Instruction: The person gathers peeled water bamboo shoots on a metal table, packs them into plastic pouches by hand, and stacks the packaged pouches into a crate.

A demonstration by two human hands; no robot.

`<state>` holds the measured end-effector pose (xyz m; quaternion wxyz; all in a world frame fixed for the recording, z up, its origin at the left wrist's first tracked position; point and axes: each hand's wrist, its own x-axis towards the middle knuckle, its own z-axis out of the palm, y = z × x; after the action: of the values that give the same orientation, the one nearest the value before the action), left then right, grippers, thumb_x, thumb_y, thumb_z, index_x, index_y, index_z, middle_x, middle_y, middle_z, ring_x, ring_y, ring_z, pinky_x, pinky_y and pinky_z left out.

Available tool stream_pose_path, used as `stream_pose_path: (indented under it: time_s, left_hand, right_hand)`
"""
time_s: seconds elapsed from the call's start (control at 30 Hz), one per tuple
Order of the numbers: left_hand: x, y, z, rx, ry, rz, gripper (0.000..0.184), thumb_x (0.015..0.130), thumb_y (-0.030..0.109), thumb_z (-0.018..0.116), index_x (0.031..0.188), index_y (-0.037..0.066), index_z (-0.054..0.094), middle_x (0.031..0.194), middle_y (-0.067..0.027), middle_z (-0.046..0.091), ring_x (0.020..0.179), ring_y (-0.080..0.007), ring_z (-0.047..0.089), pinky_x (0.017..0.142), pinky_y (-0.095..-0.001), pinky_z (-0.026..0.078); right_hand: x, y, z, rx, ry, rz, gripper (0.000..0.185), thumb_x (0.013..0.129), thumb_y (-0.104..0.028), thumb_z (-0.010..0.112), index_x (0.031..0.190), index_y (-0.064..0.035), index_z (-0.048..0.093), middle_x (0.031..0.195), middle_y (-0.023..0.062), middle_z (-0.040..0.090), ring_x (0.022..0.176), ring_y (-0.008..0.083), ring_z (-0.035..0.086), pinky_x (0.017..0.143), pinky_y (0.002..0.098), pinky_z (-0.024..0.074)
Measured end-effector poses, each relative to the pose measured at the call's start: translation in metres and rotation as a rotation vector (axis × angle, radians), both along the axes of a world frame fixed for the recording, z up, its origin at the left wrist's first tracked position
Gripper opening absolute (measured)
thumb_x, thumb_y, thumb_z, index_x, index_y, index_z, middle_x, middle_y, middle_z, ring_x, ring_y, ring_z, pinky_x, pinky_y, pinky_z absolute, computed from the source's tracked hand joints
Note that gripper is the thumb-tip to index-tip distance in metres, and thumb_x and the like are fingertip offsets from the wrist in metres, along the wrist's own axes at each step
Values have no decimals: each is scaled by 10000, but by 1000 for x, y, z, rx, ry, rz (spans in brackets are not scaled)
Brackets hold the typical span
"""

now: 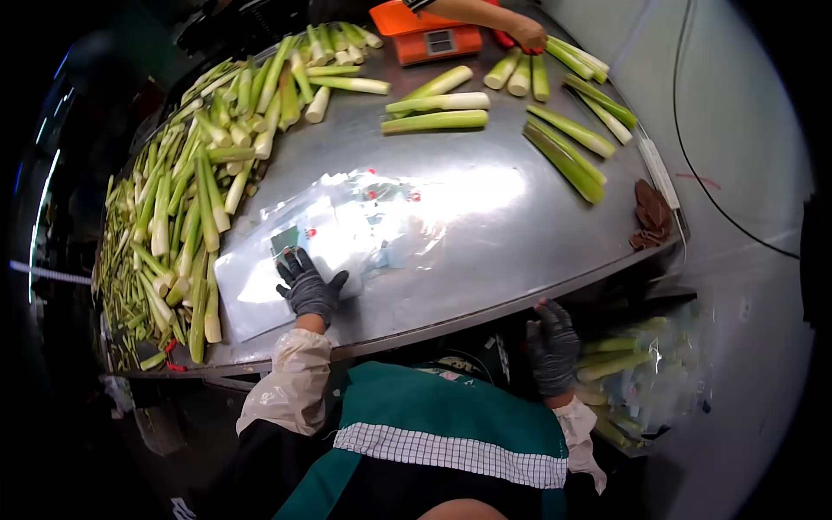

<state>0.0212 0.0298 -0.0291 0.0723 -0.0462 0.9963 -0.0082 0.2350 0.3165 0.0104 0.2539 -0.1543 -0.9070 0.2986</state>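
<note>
My left hand (312, 288), in a dark grey glove, lies with its fingers spread on a stack of clear plastic bags (251, 286) with green and red print. Nothing shows in its grasp. My right hand (554, 348), gloved alike, is off the table's front edge with its fingers extended and holds nothing visible. Beside it, lower right, is a clear bag of green stalks (617, 364). A large heap of green and white stalks (195, 199) covers the table's left side, close to the plastic bags.
An orange scale (439, 42) stands at the back of the metal table (485, 260). Another person's hand (527, 33) touches stalks beside it. Loose stalks (436, 121) lie mid-table and others at the right. A brown cloth (652, 214) sits at the right corner.
</note>
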Motion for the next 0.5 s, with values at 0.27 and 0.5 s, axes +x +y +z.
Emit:
stream_pose_path:
  time_s: [0.27, 0.5]
  left_hand:
    - [-10, -69, -64, 72, 256, -181, 422, 697, 430, 518, 1069, 233, 498, 1173, -28, 438, 1085, -274, 355, 830, -492, 258]
    - [-18, -78, -53, 335, 386, -224, 281, 696, 253, 573, 961, 162, 577, 962, -33, 557, 886, -237, 481, 761, -381, 369]
  right_hand:
    - [-56, -69, 2, -116, -41, 187, 201, 681, -59, 583, 876, -18, 558, 917, 141, 558, 639, 219, 563, 598, 290, 466]
    - [-96, -126, -3, 3, -140, 288, 173, 725, -129, 556, 868, -32, 570, 922, 124, 563, 708, 258, 573, 641, 311, 460]
